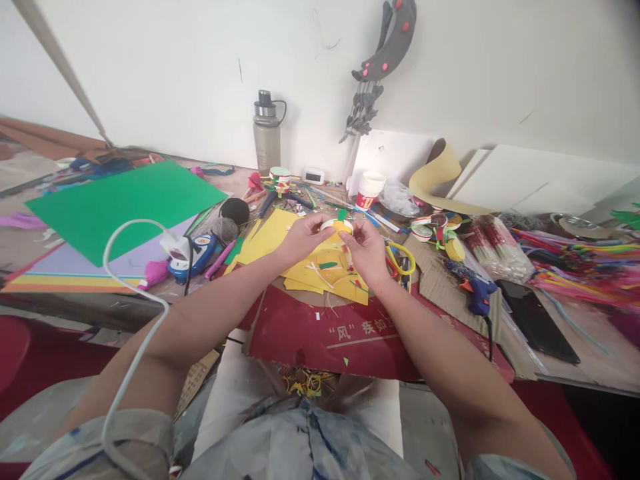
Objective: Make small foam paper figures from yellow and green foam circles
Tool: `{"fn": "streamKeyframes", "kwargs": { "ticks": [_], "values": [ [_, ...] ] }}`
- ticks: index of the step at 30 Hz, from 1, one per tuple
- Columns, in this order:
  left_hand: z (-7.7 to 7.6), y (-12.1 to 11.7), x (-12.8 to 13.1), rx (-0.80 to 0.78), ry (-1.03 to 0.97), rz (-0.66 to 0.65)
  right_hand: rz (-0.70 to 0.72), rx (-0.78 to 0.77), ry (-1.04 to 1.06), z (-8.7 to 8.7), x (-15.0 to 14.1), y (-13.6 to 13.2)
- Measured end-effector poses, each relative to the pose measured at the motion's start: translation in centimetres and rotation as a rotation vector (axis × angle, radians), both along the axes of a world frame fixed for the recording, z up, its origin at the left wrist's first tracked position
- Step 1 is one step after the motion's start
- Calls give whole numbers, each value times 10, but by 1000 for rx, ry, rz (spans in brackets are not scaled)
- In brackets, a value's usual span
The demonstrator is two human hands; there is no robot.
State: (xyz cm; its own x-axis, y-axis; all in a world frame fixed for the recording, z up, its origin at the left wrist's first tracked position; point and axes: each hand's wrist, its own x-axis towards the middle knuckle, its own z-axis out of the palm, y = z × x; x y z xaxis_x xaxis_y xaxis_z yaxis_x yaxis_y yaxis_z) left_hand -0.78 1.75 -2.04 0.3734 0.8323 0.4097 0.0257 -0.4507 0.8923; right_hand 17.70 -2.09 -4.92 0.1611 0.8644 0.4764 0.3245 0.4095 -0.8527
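Between my two hands is a small round yellow paper craft piece [341, 227] with a white rim and a green tab on top. My left hand [303, 239] pinches its left side, thumb on the face. My right hand [369, 252] grips the right side, also with the thumb in front. Below them lie yellow paper sheets [300, 275] scattered with green scraps and thin white strips. The sheets rest on a dark red printed cardboard [300, 327]. Close to my right hand are yellow-handled scissors [409, 259], partly hidden.
A blue glue gun [480, 293] and a black phone [537, 320] lie at right. Green card [125, 203] and a blue power-strip-like reel [195, 257] are at left. A bottle [267, 140] and paper cups [371, 188] stand behind. A white cable [135, 363] crosses my left arm.
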Motion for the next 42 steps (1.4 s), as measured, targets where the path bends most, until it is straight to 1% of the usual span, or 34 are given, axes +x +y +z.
{"fn": "streamKeyframes", "kwargs": {
  "ticks": [4,7,13,19,22,24,30,34,36,39,42],
  "values": [
    [3,1,0,-192,-29,-29,70,-42,49,-2,0,3],
    [4,0,1,-290,-53,-36,114,-51,68,-1,-1,3],
    [5,-5,5,-354,-111,-91,186,-127,102,1,2,5],
    [2,-6,5,-411,-97,-93,183,-155,108,-1,4,7],
    [1,-5,6,-400,-110,-57,199,-169,82,-3,4,8],
    [0,-5,7,-364,-113,-26,212,-168,60,-4,3,8],
    [-2,-3,5,-110,-89,42,156,-70,-43,-1,-2,1],
    [-4,-3,4,-8,-62,67,111,14,-77,4,-4,-4],
    [-3,-4,4,-12,-51,41,92,23,-93,5,-5,-5],
    [-1,-5,4,-68,-66,-2,90,26,-104,3,-5,-4],
    [1,-5,4,-136,-97,21,114,-2,-83,0,-4,0]
  ]
}}
